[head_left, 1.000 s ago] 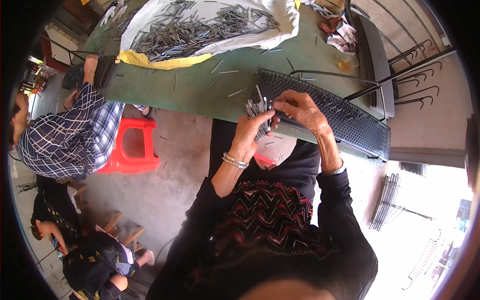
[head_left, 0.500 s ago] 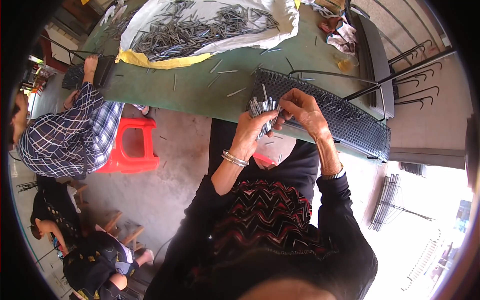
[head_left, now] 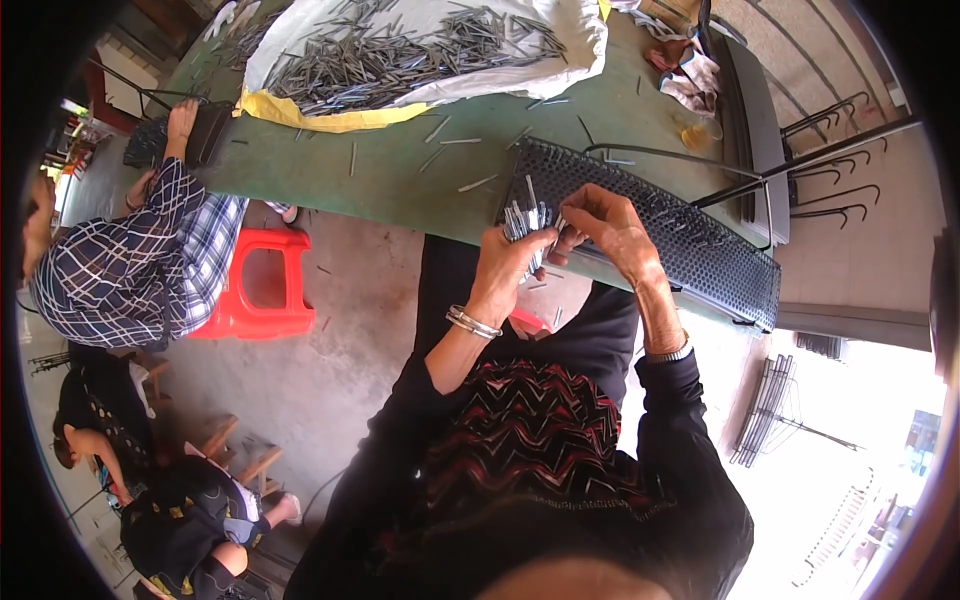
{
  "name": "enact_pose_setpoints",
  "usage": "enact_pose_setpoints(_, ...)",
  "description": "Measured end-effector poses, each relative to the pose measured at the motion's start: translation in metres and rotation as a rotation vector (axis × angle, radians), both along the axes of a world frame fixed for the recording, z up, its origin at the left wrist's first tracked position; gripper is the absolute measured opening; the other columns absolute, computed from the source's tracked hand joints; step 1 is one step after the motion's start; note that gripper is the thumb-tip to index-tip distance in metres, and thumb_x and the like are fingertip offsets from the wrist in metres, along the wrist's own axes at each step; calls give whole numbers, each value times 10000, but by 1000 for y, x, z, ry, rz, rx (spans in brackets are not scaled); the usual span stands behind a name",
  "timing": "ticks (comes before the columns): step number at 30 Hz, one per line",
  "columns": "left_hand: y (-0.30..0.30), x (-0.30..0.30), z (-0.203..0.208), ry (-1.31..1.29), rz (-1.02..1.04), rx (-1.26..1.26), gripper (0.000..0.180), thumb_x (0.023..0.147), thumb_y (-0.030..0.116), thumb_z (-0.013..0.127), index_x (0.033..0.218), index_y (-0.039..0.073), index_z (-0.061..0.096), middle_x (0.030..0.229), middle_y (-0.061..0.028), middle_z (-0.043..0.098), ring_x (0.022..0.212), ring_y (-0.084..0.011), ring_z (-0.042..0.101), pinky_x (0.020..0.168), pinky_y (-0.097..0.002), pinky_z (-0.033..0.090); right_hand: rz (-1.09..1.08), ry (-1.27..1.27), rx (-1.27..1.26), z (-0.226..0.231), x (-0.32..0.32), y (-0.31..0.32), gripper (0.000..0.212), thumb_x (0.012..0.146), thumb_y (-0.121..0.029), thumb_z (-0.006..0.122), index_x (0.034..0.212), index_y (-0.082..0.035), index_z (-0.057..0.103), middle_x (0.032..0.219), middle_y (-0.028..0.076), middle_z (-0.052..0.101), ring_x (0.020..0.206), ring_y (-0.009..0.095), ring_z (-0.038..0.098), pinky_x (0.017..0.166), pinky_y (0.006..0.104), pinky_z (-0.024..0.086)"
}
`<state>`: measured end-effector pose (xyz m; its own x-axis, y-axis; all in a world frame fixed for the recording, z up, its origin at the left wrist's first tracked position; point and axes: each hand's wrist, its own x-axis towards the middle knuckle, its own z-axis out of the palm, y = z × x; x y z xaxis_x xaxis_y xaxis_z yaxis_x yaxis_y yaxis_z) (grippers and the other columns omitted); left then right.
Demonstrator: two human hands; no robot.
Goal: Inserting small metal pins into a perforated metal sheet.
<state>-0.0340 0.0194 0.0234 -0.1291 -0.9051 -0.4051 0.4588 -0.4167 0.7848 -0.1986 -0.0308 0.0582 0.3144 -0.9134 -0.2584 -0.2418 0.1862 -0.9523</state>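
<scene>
My left hand is closed round a bundle of thin grey metal pins, their ends sticking up unevenly above the thumb. Close beside it, my right hand pinches a single pin between thumb and fingertips. Just beyond both hands lies a long dark perforated tray at the table's near edge. Its surface is full of small holes, and short pins stand in part of it. A large heap of similar pins rests on a white sack with a yellow edge, farther back.
Loose pins are scattered over the green table. A black metal rod frame crosses the tray's right part. Stained gloves lie at the back right. On the left, a seated person in checks works near a red stool.
The view has shifted slightly. My hands stay close together over the tray's near edge, with the left still round the bundle and the right fingers moved only a little.
</scene>
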Motion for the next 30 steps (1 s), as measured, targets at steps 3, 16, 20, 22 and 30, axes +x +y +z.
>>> enact_pose_setpoints(3,0,1,-1,86,15,60,197,835,162,676,984,36,649,849,-101,709,724,-181,694,508,-250,469,-91,37,-119,2,-4,-5,155,889,-83,587,957,55,591,763,101,655,703,153,650,651,264,521)
enact_pose_setpoints(16,3,-8,-8,310,59,139,159,854,150,676,943,32,618,784,-85,655,694,-185,646,574,-332,533,-337,379,-708,-34,1,-57,54,886,-47,563,915,-2,558,747,138,661,652,216,683,593,314,512)
enact_pose_setpoints(20,4,-5,-18,287,33,109,181,860,148,669,977,15,631,762,-73,635,642,-154,587,524,-288,457,-292,377,-731,-33,1,-60,58,879,-45,564,918,-1,559,737,139,654,645,225,680,582,319,509)
enact_pose_setpoints(22,5,-6,-18,302,34,101,188,862,147,667,987,10,635,762,-74,634,636,-144,575,508,-275,430,-272,412,-735,-32,-1,-62,58,874,-41,562,917,-2,566,728,141,651,641,226,677,583,325,508)
enact_pose_setpoints(30,4,-5,-11,284,39,102,185,862,139,665,985,7,625,771,-93,647,634,-137,587,483,-237,413,-154,628,-862,-39,-6,-66,91,835,-112,649,924,-90,650,800,107,612,710,264,628,647,357,497)
